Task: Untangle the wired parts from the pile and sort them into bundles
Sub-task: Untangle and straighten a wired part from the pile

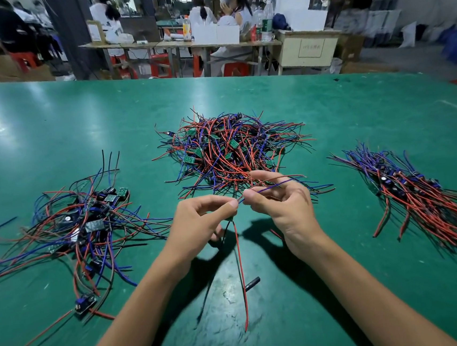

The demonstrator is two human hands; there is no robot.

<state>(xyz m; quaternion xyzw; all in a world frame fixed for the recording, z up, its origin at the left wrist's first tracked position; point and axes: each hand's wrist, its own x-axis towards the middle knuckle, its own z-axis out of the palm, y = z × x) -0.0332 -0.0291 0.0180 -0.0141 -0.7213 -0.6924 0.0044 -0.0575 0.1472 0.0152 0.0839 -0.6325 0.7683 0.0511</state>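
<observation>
A tangled pile of wired parts [233,152], with red, blue and black wires and small green boards, lies mid-table. My left hand [199,226] pinches one wired part [241,269] above the table; its red and black wires hang down from the fingers. Close beside it, my right hand [278,204] pinches that part's blue and red wires, which run off to the right. A loose spread of wired parts [87,225] lies at the left. At the right lies a straighter bundle [419,199] with wires aligned.
The green table mat [291,320] is scuffed in front of me. A short black piece [252,283] lies on it below my hands. One stray part [85,303] sits at the front left. Behind the table's far edge, people sit at workbenches with red stools.
</observation>
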